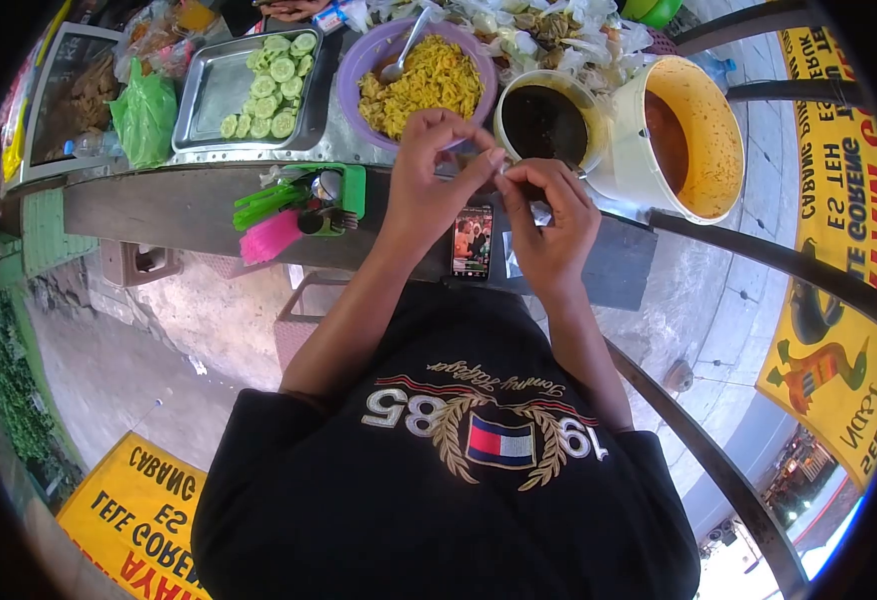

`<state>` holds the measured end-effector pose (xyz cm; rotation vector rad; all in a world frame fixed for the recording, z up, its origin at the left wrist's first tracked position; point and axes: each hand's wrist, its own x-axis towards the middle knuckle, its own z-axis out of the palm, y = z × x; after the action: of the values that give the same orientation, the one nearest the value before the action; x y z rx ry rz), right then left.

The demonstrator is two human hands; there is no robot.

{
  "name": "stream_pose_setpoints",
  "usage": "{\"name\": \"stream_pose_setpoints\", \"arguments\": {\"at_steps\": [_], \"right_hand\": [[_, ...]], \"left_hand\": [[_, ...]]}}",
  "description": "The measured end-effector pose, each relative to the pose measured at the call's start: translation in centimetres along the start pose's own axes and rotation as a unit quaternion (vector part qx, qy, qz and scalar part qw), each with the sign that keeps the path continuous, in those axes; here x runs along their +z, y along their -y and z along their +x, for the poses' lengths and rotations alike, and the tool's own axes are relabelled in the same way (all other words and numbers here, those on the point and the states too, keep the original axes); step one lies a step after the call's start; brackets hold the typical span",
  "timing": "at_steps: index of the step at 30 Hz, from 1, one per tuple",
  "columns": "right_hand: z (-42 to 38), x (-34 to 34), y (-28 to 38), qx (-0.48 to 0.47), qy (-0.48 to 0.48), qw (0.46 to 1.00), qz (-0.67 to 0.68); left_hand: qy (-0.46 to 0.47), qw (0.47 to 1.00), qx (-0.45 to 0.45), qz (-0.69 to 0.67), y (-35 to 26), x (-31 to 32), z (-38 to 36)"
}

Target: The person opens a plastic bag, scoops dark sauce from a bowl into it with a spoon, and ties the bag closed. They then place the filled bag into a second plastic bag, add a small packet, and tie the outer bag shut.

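Both hands are raised close together above the counter, fingertips nearly meeting. My left hand (pixel 439 180) pinches thumb and fingers together on something small and pale that I cannot make out. Beside it, my right hand (pixel 551 215) also has its thumb and index finger pressed together at the same small thing. Below and between the hands, a phone (pixel 472 243) with a lit screen lies on the dark counter (pixel 369 235). Behind them are a purple bowl (pixel 352 100) of yellow rice with a spoon and a tub of dark liquid (pixel 544 122).
A white bucket of orange sauce (pixel 727 150) stands at the right. To the left are a metal tray (pixel 202 100) of cucumber slices, a green basket (pixel 355 190) of cutlery and a green bag (pixel 145 115). Part of another person's hand (pixel 294 9) shows at the top.
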<state>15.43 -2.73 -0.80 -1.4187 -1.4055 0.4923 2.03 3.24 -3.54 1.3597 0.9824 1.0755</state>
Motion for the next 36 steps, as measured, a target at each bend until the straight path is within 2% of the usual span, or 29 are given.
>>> {"name": "stream_pose_setpoints", "arguments": {"at_steps": [3, 6, 7, 8, 12, 15, 16, 17, 20, 21, 23, 25, 27, 28, 30, 32, 34, 36], "right_hand": [[0.0, 0.1, 0.0, -0.035, -0.011, 0.999, -0.03], [0.5, -0.5, -1.0, -0.062, -0.059, 0.993, -0.084], [0.8, -1.0, -1.5, -0.059, -0.075, 0.991, -0.095], [0.9, -1.4, -1.8, -0.056, -0.093, 0.988, -0.107], [0.2, -2.1, -2.6, -0.029, -0.079, 0.993, -0.084], [0.0, -3.0, -3.0, 0.014, -0.057, 0.996, -0.071], [-0.1, -3.4, -3.2, 0.039, -0.076, 0.995, -0.053], [-0.5, -3.8, -3.4, 0.064, -0.094, 0.993, -0.035], [-1.5, -5.6, -3.5, 0.099, -0.13, 0.986, -0.027], [-2.0, -6.4, -3.5, 0.104, -0.135, 0.985, -0.031], [-2.7, -7.2, -3.3, 0.11, -0.138, 0.983, -0.043], [-3.6, -7.7, -3.2, 0.121, -0.129, 0.982, -0.061], [-4.5, -7.6, -3.6, 0.139, -0.137, 0.98, -0.035], [-5.2, -7.5, -3.9, 0.152, -0.138, 0.978, -0.022], [-6.6, -7.6, -5.2, 0.216, -0.124, 0.968, -0.011], [-9.2, -7.7, -8.7, 0.293, -0.104, 0.95, -0.029], [-12.8, -7.0, -15.4, 0.374, -0.071, 0.922, -0.075], [-16.5, -5.2, -21.1, 0.344, -0.099, 0.919, -0.163]], "left_hand": [[0.033, 0.993, 0.106, 0.044, 0.3, 1.2, -0.6], [0.099, 0.994, 0.038, 0.028, 0.3, 2.4, -2.2], [0.138, 0.988, 0.063, 0.028, -0.3, 2.6, -2.7], [0.156, 0.986, 0.049, 0.023, -0.3, 2.7, -2.7], [0.218, 0.974, 0.01, 0.058, 0.0, 1.8, -2.1], [0.277, 0.956, 0.002, 0.093, -0.1, 2.0, -1.0], [0.3, 0.949, 0.002, 0.1, -0.1, 2.2, -0.6], [0.293, 0.954, 0.006, 0.058, 0.6, 2.9, -0.4], [0.191, 0.973, 0.002, 0.131, 1.0, 4.0, 2.8], [0.154, 0.982, -0.062, 0.088, 1.3, 4.5, 4.6], [0.128, 0.988, -0.046, 0.069, 1.5, 5.4, 9.0], [0.162, 0.985, -0.036, 0.055, 0.5, 6.5, 13.4], [0.17, 0.972, 0.005, 0.161, 1.0, 7.7, 17.7], [0.158, 0.962, -0.003, 0.221, 0.8, 7.7, 18.9], [0.03, 0.974, 0.138, 0.175, 2.3, 7.1, 19.3], [0.045, 0.985, 0.144, 0.086, 2.0, 4.7, 16.5], [0.072, 0.994, 0.055, 0.067, 1.2, 2.1, 11.5], [0.054, 0.997, -0.031, 0.035, 2.9, 0.0, 6.6]]}}
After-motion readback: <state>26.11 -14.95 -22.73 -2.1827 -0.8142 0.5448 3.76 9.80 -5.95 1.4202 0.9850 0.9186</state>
